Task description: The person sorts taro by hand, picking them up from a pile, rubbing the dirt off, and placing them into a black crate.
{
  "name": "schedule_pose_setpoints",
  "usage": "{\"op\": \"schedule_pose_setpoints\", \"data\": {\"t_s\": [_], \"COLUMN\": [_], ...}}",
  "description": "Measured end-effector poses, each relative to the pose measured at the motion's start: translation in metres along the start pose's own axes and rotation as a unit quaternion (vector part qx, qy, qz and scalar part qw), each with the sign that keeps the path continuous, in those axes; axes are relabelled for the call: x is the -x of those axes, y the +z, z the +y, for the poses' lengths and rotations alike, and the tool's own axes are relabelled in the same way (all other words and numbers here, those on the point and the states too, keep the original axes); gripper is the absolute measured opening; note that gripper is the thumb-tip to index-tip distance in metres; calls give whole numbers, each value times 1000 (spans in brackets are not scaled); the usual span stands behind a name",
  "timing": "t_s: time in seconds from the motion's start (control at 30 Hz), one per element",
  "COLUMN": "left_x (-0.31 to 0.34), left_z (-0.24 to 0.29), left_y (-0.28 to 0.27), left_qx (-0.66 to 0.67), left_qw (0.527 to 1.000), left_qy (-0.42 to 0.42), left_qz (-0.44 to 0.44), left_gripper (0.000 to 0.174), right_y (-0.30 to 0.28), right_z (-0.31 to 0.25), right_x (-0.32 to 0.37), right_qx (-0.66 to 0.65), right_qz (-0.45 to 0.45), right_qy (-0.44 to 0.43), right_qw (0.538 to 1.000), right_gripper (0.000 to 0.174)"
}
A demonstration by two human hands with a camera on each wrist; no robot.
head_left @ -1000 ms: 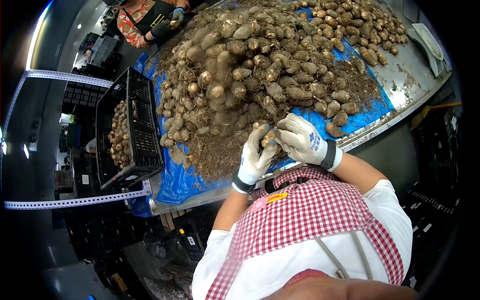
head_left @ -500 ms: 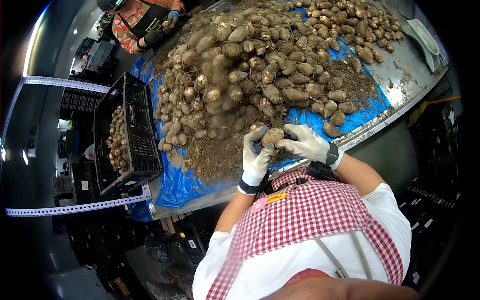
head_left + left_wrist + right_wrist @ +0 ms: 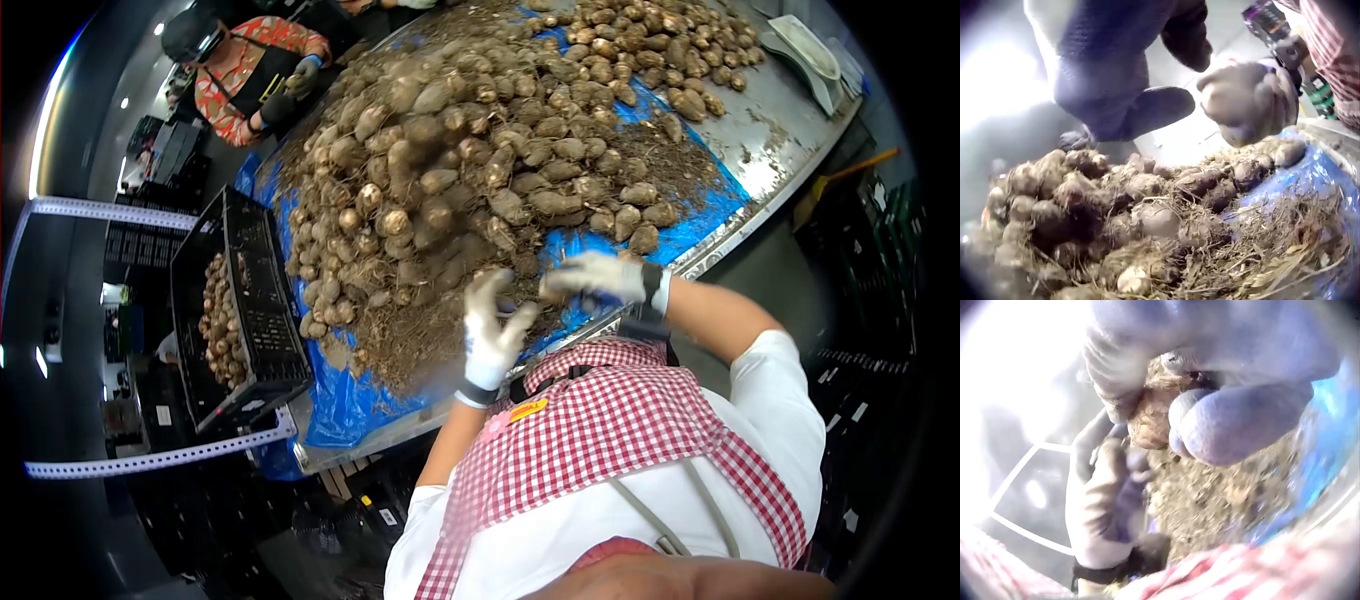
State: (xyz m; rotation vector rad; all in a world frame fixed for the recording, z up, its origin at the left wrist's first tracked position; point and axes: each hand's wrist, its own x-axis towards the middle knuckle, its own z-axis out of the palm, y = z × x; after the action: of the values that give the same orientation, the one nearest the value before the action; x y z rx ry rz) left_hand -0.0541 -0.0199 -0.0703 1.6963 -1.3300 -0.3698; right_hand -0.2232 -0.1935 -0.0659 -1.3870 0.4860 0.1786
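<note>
White work gloves with bluish-grey fingers cover both hands. In the right wrist view my right hand (image 3: 1241, 369) pinches a small brown taro corm (image 3: 1150, 422) between curled fingers and thumb. From the head view this hand (image 3: 605, 277) is over the table's near edge, the corm barely showing. Just left of it, my left hand (image 3: 487, 335) has thumb and fingers apart, with nothing between them. The left wrist view shows the left hand (image 3: 1107, 75) above a heap of hairy, soil-covered corms (image 3: 1157, 219).
Loose roots and soil (image 3: 400, 345) lie on a blue plastic sheet (image 3: 340, 415). A black crate (image 3: 265, 300) of corms stands at left. Cleaner corms (image 3: 660, 40) and a whitish scoop-like container (image 3: 805, 50) are at far right. Another person (image 3: 255, 75) works across the table.
Both hands held the corm between them half a second ago; now the left hand has let go and the right keeps it. The hands have drawn apart, and the head view has shifted.
</note>
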Motion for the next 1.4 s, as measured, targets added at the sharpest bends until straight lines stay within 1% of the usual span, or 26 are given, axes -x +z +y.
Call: {"op": "schedule_pose_setpoints", "data": {"t_s": [0.03,0.07,0.1,0.17,0.23,0.27,0.3,0.33,0.37,0.43,0.5,0.57,0.67,0.7,0.77,0.87,0.97,1.0,1.07,1.1,1.13,1.17,1.23,1.27,1.3,1.4], "left_x": [1,0,0,-1,0,0,0,-1,0,2,3,3,-5,-8,-13,-28,-35,-36,-26,-23,-30,-36,-40,-46,-47,-56], "left_z": [-21,-17,-9,-3,-2,-1,-1,-1,-2,-10,-14,-14,4,5,2,-8,-14,-19,-3,-34,-29,-25,-25,-7,-6,13], "left_y": [-1,-4,-7,-7,-5,-3,-1,-2,-3,-5,-4,0,10,11,19,31,40,44,51,75,67,54,33,19,6,-21], "left_qx": [-35,63,158,250,296,296,296,302,309,318,324,327,306,308,325,416,409,421,224,184,72,-41,-138,-188,-241,-299], "left_qw": [998,991,962,933,914,914,913,911,908,904,898,891,902,901,902,853,850,848,968,977,989,988,986,979,970,929], "left_qy": [11,-99,-209,-254,-277,-278,-279,-281,-283,-287,-296,-314,-303,-299,-276,-298,-290,-275,-110,-22,5,27,-43,-58,-16,181], "left_qz": [53,65,77,54,24,18,12,11,11,22,28,24,-37,-59,-67,-104,-161,-169,0,108,126,148,78,51,-6,-123], "left_gripper": [52,48,44,35,33,31,29,29,28,28,27,27,28,30,44,66,66,63,50,46,41,36,29,28,26,24], "right_y": [-22,-46,-79,-151,-140,-144,-119,-127,-138,-133,-118,-111,-106,-112,-88,-36,-1,6,12,13,11,21,26,24,26,29], "right_z": [-6,-17,-14,-25,-66,-62,-85,-67,-40,-1,19,22,25,46,8,-31,-29,-27,-27,-26,-11,-2,25,11,-2,0], "right_x": [1,7,0,-7,11,21,32,21,7,8,14,16,17,15,31,30,7,1,-15,-22,-36,-52,-94,-85,-76,-92], "right_qx": [14,-26,-121,-346,-279,-133,61,280,484,571,571,584,593,620,557,482,593,584,558,506,609,506,358,102,-172,-212], "right_qz": [50,130,180,162,313,260,337,286,219,192,180,196,205,250,251,170,162,174,188,196,204,268,301,177,25,-46], "right_qy": [-10,3,-120,-269,-339,-320,-132,-109,-79,10,50,36,17,-71,-97,-275,-317,-314,-271,-292,-378,-388,-444,-234,17,59], "right_qw": [999,991,969,884,842,901,930,910,843,798,799,787,779,741,786,814,722,728,762,788,667,722,764,950,985,974], "right_gripper": [56,51,48,50,54,55,47,45,42,43,49,53,50,51,50,46,44,43,36,25,15,13,23,31,39,43]}}
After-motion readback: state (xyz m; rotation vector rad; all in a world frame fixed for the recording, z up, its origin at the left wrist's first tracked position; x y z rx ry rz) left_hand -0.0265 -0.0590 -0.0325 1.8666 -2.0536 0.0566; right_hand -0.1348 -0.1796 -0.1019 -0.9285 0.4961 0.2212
